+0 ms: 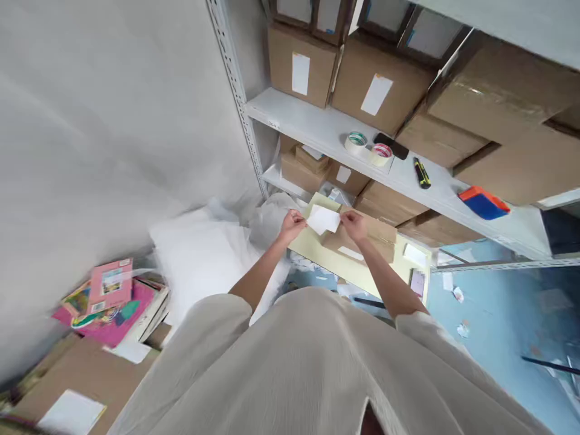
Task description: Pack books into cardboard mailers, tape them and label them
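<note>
Between the left hand (292, 226) and right hand (354, 225), whose fingers pinch its opposite edges with neither hand nearer, flat white paper (323, 219) spans, long axis unclear, partly over a brown cardboard box (383, 232) on a pale-yellow worktop (308, 244), before white metal shelving (312, 124) beside a grey wall (113, 109).

"Where's that head camera looking from?"
"Up top, facing forward and steeply down, over the shirt (308, 362), which looms closest along the bottom."
"And farther off?"
"The left hand (292, 225) and right hand (354, 225), small, near the middle."
"Wide, then?"
"Very: one view takes in the wall (113, 121) leftward, the slanting shelf (312, 124) ahead and blue floor (480, 320) at lower right."
</note>
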The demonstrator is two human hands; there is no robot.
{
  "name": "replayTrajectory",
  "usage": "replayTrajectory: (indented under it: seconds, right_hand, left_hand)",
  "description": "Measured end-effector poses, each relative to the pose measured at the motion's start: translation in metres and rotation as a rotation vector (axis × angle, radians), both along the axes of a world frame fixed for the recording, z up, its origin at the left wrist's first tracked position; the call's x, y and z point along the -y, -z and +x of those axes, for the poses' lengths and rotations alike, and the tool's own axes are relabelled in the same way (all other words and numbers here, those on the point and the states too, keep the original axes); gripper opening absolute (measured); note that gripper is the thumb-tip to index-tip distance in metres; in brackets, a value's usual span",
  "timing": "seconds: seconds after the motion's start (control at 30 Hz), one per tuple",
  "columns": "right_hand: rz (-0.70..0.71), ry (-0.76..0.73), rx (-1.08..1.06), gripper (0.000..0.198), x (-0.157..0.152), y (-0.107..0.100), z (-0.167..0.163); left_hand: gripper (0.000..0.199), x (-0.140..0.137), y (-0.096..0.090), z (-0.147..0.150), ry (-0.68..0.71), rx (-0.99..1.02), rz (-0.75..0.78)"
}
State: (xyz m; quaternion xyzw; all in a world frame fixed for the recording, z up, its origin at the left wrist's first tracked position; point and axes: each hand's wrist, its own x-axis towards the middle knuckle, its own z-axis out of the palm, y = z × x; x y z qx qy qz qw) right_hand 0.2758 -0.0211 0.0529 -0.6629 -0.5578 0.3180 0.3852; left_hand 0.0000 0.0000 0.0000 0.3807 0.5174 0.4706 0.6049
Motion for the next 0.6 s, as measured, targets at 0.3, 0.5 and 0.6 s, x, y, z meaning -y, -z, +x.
replayTrajectory:
  seconds: [0.3,0.5,0.6]
  right_hand:
    - [-0.019,0.231,0.111,0.049,-0.012,-0.009,0.033]
    - [-0.026,0.199,0.140,0.048,-0.012,-0.018,0.025]
    - [-0.040,0.168,0.144,0.049,-0.012,-0.024,0.016]
  left_hand:
    - [0.021,-0.032,0.009,-0.083,-0.229,-0.261,-0.054]
    - [0.016,-0.052,0.013,-0.114,-0.312,-0.343,0.050]
    - [0.020,-0.066,0.013,-0.117,-0.400,-0.351,0.092]
